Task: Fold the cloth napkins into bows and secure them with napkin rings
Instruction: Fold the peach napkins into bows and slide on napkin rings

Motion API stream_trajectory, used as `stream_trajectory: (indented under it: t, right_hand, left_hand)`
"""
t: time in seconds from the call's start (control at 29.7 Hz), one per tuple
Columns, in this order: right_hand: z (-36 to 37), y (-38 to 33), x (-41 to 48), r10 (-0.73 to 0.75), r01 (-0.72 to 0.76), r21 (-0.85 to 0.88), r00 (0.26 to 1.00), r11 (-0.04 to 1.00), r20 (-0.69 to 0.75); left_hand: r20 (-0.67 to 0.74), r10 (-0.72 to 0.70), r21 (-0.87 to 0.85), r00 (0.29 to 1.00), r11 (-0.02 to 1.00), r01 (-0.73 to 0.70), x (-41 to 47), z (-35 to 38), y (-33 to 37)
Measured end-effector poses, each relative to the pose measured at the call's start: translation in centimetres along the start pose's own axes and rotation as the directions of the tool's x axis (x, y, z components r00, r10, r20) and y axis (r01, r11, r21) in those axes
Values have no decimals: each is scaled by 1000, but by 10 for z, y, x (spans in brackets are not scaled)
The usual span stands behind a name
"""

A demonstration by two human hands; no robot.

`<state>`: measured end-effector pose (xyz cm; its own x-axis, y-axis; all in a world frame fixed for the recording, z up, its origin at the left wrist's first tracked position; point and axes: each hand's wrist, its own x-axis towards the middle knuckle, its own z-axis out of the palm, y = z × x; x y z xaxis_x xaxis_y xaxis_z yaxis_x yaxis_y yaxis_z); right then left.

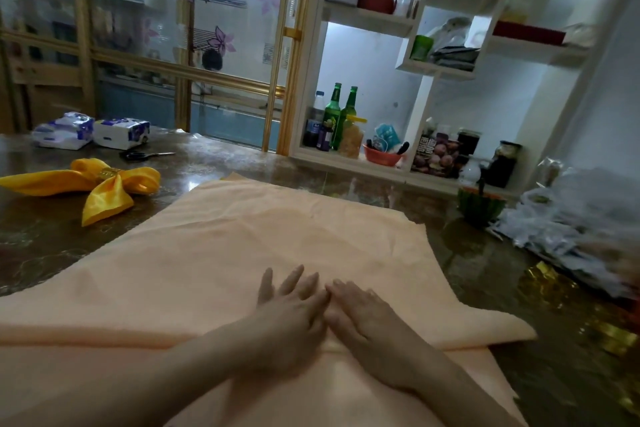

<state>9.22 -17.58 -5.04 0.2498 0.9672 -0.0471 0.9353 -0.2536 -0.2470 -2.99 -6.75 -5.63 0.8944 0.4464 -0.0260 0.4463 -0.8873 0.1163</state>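
Note:
A large peach cloth napkin [242, 246] lies spread over the dark table, with its near part folded over in a band across the front. My left hand [291, 308] and my right hand [363, 312] lie flat on the fold side by side, fingers straight and pressing the cloth. At the left, a yellow napkin [104, 198] sits folded into a bow, held at its middle by a gold napkin ring [110, 173].
Two tissue packs [93, 130] and scissors [145, 155] lie at the table's far left. Half a watermelon [479, 206] and crumpled plastic bags [571, 218] crowd the right side. Behind stands a white shelf [367, 163] with bottles and jars.

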Motion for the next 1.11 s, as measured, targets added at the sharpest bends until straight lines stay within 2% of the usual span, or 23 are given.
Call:
stream_trajectory:
  t: [0.07,0.27,0.44,0.54,0.57,0.61,0.64,0.67,0.71,0.74,0.78,0.84,0.91,1.01,1.11]
  right_hand:
    - [1,11,3,6,-2,-54,997,999,72]
    - [-8,45,-4,95,-82,-114,989,990,116]
    - [-23,82,-29,254,-240,-122,960,963,114]
    - [-29,93,-36,334,-320,-209,942,924,34]
    - [-32,85,-36,311,-311,-312,949,898,-54]
    - [-29,75,-33,213,-281,-391,954,876,-210]
    - [-33,56,-30,106,-239,-429,944,871,-311]
    - [-33,35,-23,34,-193,-387,924,902,-382]
    - [-28,15,-14,-11,-118,-315,924,942,-381]
    - [-24,-5,-8,-38,-41,-252,953,967,-302]
    - [-21,-24,-3,-23,-13,-192,983,981,-183]
    - [-7,-48,19,-42,26,-114,989,993,-144]
    - [7,-45,28,-47,31,-118,990,993,-132]
    - [20,-37,31,-40,30,-71,989,997,-144]
    - [19,-40,30,-46,40,-58,992,998,-119]
  left_hand:
    - [13,-44,8,999,999,43,0,11,2]
    - [24,-80,8,997,997,80,-2,10,6]
    - [0,-70,-23,998,997,70,-1,10,5]
    - [18,-81,-33,997,996,81,-2,9,3]
    - [20,-84,-23,996,996,85,-2,6,4]
    - [27,-87,-7,996,996,87,-2,6,5]
    - [20,-99,6,995,995,99,-3,5,8]
    - [4,-115,29,993,993,115,-4,3,9]
    - [-21,-130,77,991,988,131,-5,0,11]
    - [-47,-136,131,990,981,141,-5,-2,13]
    - [-71,-132,171,989,975,143,-6,-6,14]
    - [-93,-159,220,983,960,176,-15,-12,5]
    - [-69,-222,172,973,958,231,-25,-12,-8]
    - [37,-371,59,928,928,369,-71,-7,-54]
    - [27,-505,5,863,863,505,-125,-4,-116]
